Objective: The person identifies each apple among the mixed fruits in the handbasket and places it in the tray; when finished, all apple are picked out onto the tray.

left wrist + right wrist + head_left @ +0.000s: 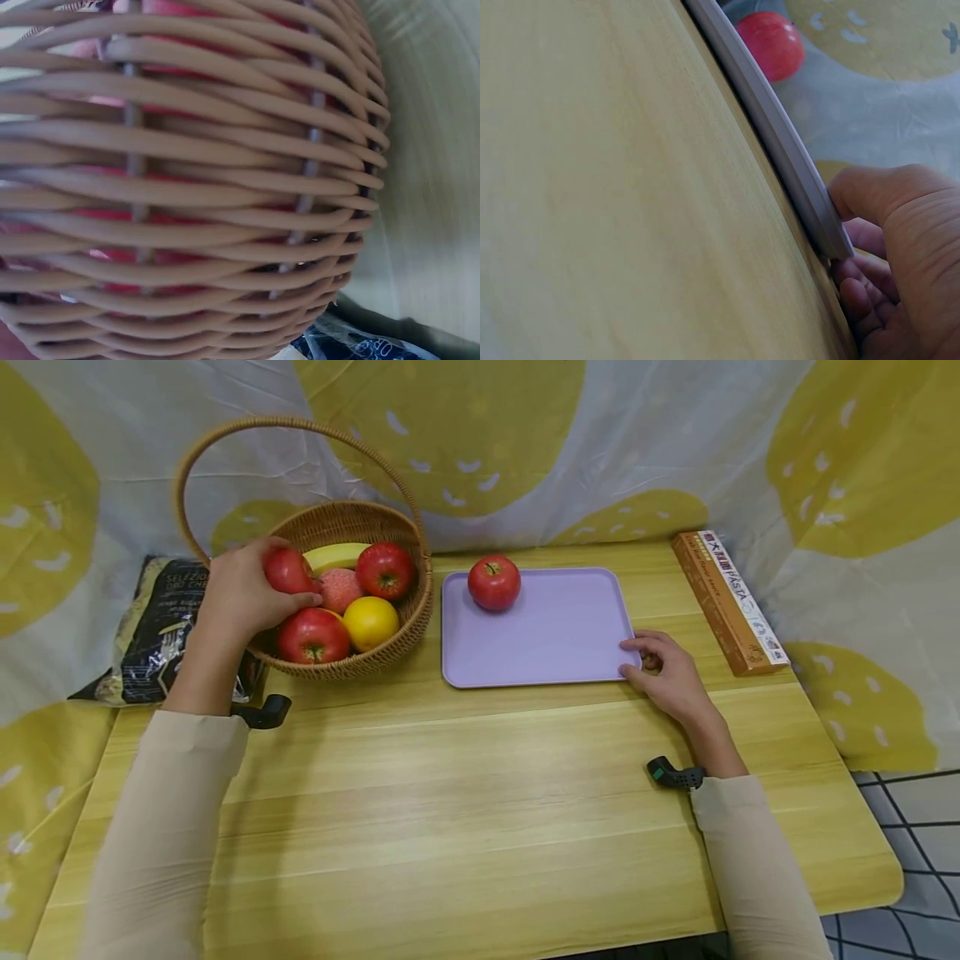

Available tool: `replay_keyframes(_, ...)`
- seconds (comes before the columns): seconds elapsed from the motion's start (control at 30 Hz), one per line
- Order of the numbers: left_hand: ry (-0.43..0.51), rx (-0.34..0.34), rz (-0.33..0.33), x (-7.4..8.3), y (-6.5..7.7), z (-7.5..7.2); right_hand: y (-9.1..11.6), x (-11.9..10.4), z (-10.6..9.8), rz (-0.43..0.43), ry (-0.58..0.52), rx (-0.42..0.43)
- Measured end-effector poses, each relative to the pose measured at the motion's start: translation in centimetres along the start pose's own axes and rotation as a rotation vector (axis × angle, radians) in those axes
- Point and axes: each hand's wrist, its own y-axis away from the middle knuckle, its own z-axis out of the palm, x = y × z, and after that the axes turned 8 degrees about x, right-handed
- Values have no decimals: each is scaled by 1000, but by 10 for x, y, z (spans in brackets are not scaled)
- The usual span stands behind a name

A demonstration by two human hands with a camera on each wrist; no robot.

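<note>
In the head view my left hand (243, 589) grips a red apple (287, 570) at the left side of the wicker basket (352, 672). Around that apple in the basket lie a banana (335, 556), a pinkish round fruit (340, 589), a yellow fruit (371, 623) and two more red apples. The left wrist view is filled by the basket's weave (187, 142), which hides that hand. My right hand (663, 672) pinches the right edge of the lilac tray (555, 635), thumb on one side and fingers beneath. One red apple (494, 582) sits at the tray's back left.
Left of the basket, behind my arm, lies a black pasta bag (161, 627). A brown pasta box (729, 602) rests at the table's right. A patterned cloth (480, 443) hangs behind, and the basket's tall handle (300, 422) arches upward.
</note>
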Motion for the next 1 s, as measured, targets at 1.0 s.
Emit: replay_keyframes(1.0, 186, 179, -68, 9, 10, 5, 1, -2, 0, -30, -5, 11)
